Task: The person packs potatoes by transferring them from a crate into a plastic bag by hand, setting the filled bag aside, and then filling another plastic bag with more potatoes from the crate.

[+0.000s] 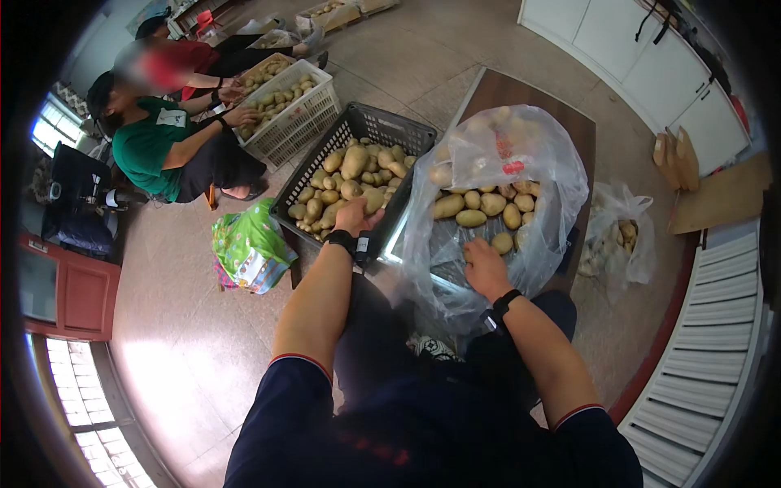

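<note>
My left hand [355, 218] reaches over the near edge of a black plastic crate [396, 116] full of potatoes. Its fingers and thumb close around a potato [373, 199] on top of the pile. Inside a large clear plastic bag [561, 175] to the right, my right hand [486, 272] has its fingers curled round a potato that they mostly cover. Just beyond those fingertips lies another potato [502, 242]. More potatoes rest in the far part of the bag, some blurred behind the plastic.
The bag sits on a brown table [508, 85]. A green patterned sack [254, 244] lies left of the crate, and a white plastic bag [618, 236] stands on the floor at right. Seated co-workers [150, 146] handle potatoes in white crates [305, 122]. A ribbed radiator [700, 358] lines the right wall.
</note>
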